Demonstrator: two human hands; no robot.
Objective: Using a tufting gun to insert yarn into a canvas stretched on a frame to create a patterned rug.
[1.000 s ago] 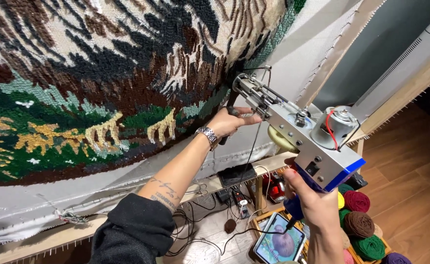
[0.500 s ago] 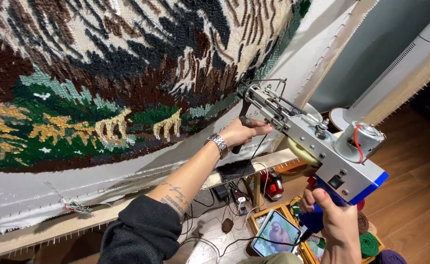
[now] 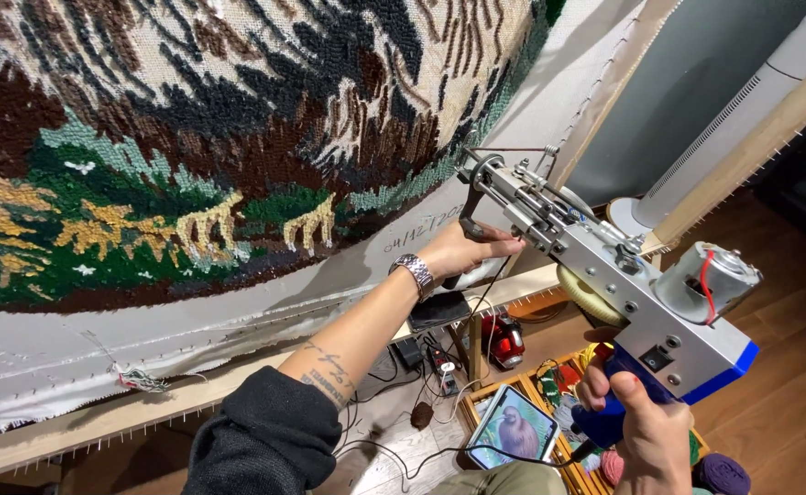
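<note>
Up against the stretched cloth (image 3: 73, 357) of the frame, I hold the tufting gun (image 3: 604, 275) with both hands, its needle end close to the bare strip just below the tufted picture (image 3: 238, 137). My right hand (image 3: 646, 431) is wrapped shut around the blue grip at the bottom rear, under the grey metal body and the small motor (image 3: 710, 280). My left hand (image 3: 462, 252) is curled closed on the black front handle near the nose, with my wrist watch (image 3: 414, 272) turned toward me.

I judge the gun to be fairly heavy and rigid, metal for the most part, with its weight sitting toward the motor at the back, so the two handles are the right places to hold it. The exposed rods, gears and needle along the top are hard and would pinch or jab, so I keep my fingers off them. The thin yarn and the cord trailing from it are soft and would snag easily.

The cloth looks taut but yielding, pinned on the wooden frame rail (image 3: 64, 440) along its lower edge. The pile of the picture looks thick and soft.

Below, on the floor, lie a tablet (image 3: 513, 429) showing a bird, balls of yarn (image 3: 719, 472) in a box, a red tool (image 3: 504, 337) and tangled cables (image 3: 394, 440). A tall grey fan tower (image 3: 733, 119) stands behind the frame.
</note>
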